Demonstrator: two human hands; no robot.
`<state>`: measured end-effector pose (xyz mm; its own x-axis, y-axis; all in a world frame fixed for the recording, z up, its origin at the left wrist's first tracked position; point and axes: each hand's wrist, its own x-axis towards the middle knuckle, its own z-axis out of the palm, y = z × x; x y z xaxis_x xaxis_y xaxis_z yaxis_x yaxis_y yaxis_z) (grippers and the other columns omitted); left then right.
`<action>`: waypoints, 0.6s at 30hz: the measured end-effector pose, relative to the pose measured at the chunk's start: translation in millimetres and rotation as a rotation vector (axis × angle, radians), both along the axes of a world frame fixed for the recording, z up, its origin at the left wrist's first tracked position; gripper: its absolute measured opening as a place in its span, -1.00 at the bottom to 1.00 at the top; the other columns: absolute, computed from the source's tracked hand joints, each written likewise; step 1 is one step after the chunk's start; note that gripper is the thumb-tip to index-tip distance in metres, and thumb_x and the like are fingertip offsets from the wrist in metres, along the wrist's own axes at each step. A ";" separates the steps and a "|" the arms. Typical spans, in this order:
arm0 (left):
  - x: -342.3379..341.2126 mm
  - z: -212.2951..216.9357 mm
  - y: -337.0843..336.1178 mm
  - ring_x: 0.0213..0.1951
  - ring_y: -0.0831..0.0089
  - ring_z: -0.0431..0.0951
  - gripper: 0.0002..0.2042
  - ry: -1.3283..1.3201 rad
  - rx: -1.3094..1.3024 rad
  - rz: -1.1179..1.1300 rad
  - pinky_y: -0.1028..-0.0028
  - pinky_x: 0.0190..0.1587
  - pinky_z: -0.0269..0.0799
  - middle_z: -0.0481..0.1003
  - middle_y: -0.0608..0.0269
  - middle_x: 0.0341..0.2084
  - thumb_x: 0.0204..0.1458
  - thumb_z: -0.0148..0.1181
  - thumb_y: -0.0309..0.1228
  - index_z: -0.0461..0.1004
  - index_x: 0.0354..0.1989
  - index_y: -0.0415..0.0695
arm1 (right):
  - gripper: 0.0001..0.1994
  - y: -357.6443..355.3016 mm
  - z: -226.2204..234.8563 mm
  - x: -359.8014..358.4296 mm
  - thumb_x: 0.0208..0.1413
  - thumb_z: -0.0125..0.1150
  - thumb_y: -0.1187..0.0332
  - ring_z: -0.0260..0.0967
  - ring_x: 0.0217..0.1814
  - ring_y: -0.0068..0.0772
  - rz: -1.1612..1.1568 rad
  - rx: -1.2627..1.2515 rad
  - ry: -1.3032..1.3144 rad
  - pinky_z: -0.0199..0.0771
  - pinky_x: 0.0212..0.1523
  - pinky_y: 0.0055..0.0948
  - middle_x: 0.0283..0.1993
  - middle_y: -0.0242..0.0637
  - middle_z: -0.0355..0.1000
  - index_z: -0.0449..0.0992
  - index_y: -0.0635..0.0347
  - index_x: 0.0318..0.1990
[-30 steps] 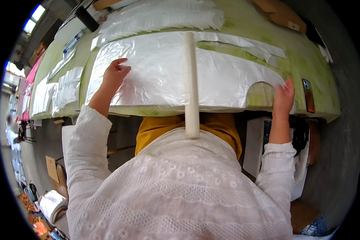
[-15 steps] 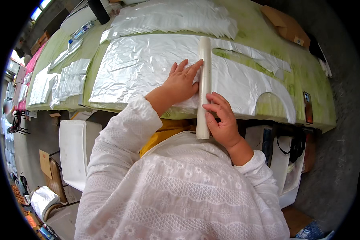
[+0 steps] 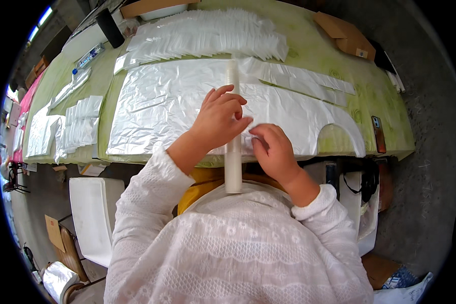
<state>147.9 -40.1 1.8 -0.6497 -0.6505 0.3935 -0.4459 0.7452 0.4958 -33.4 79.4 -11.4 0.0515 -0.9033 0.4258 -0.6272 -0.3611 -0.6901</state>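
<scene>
A long, pale, translucent plastic roll (image 3: 233, 169) lies lengthwise before me, across a thin white plastic sheet (image 3: 162, 104). Its near end sticks out past the table edge above my lap. My left hand (image 3: 215, 119) is over the roll's middle, fingers loosely bent and apart, nothing visible in them. Just right of the roll is my right hand (image 3: 276, 152), its fingers curled with thumb and forefinger close together. Whether a bit of film is between them is too fine to see. The sheet's right part has a curved cut-out and a long strip.
Folded clear plastic pieces (image 3: 202, 40) lie in a row at the back, with smaller stacks (image 3: 83, 124) at left. A black cylinder (image 3: 109, 28), bottle (image 3: 90, 55), cardboard box (image 3: 344, 35) and phone (image 3: 378, 134) are around the green-covered table (image 3: 397, 124). White bins (image 3: 93, 218) stand below.
The roll has shifted left and toward me in view. My left hand has come off its far part and bent its fingers; my right hand has left its side and curled.
</scene>
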 end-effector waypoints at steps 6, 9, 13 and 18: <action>33.7 -15.4 17.7 0.45 -0.11 0.13 -0.49 -0.042 0.099 0.017 0.01 0.45 0.04 0.20 0.06 0.43 0.09 0.21 -0.34 0.43 0.28 -0.02 | -0.49 -73.4 -23.7 9.3 0.16 0.23 0.25 0.09 0.50 0.11 0.003 0.027 0.485 0.03 0.48 0.14 0.37 -0.04 0.31 0.41 0.11 0.28; 45.2 -20.7 21.3 0.42 -0.05 0.20 -0.46 -0.015 0.062 0.040 0.10 0.44 0.08 0.16 -0.09 0.44 0.06 0.12 -0.45 0.40 0.30 -0.11 | -0.36 -127.1 -30.8 2.7 0.22 0.15 0.04 -0.07 0.60 0.04 -0.040 0.082 0.632 -0.08 0.51 0.20 0.47 -0.07 0.21 0.26 0.04 0.42; 56.3 -13.1 24.1 0.35 -0.05 0.30 -0.46 -0.003 0.200 0.070 0.13 0.42 0.11 0.17 -0.11 0.43 0.07 0.09 -0.43 0.39 0.30 -0.15 | -0.20 -172.0 -5.8 -24.0 0.23 0.09 -0.13 0.12 0.51 0.03 -0.250 0.491 0.530 0.05 0.47 0.07 0.44 -0.02 0.26 0.04 -0.01 0.53; 57.8 -18.2 22.1 0.27 0.12 0.41 -0.49 0.060 0.160 0.062 0.03 0.44 0.08 0.19 -0.01 0.43 0.11 0.11 -0.33 0.40 0.29 -0.09 | -0.14 -169.2 -25.2 -163.8 0.22 0.08 -0.15 0.35 0.36 0.11 -0.790 0.593 0.415 0.28 0.37 -0.08 0.33 0.06 0.40 -0.08 -0.03 0.57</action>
<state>205.7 -18.0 -16.4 -0.5849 -0.7460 0.3184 -0.4547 0.6266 0.6330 -197.2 -89.8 -36.6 -0.5983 -0.8012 -0.0082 -0.7625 0.5724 -0.3015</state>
